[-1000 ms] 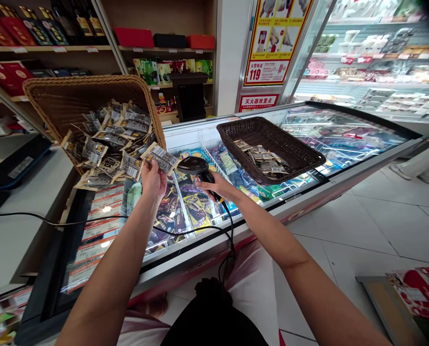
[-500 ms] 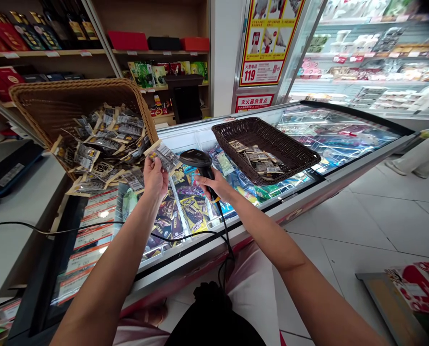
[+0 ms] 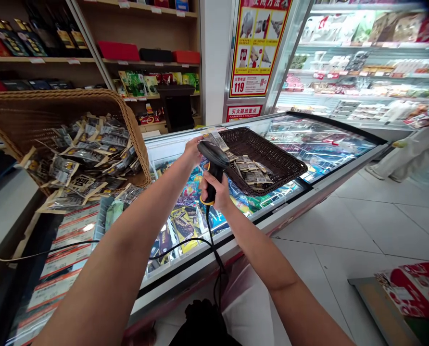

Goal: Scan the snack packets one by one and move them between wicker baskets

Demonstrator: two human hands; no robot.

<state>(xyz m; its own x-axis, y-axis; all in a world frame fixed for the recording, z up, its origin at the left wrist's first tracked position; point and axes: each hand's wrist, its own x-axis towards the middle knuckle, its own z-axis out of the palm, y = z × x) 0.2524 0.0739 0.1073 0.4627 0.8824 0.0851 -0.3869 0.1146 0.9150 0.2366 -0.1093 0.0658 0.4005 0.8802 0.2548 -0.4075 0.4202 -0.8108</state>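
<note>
Packet (image 3: 220, 140): one, left fingers (image 3: 195, 144) pinching | scanner (image 3: 214, 154): one, right fingers (image 3: 217, 183) wrapped around | baskets (image 3: 134, 134): two

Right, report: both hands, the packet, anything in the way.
Left hand holding packet at left end of dark basket. Right hand gripping scanner. Scanner partly blocks view of packet.

Barcode scanner (image 3: 214, 154) partly hides left hand (image 3: 192, 151) and the held packet (image 3: 219, 140); packet print is illegible. Left edge of view clips tan wicker basket (image 3: 135, 139).
</note>
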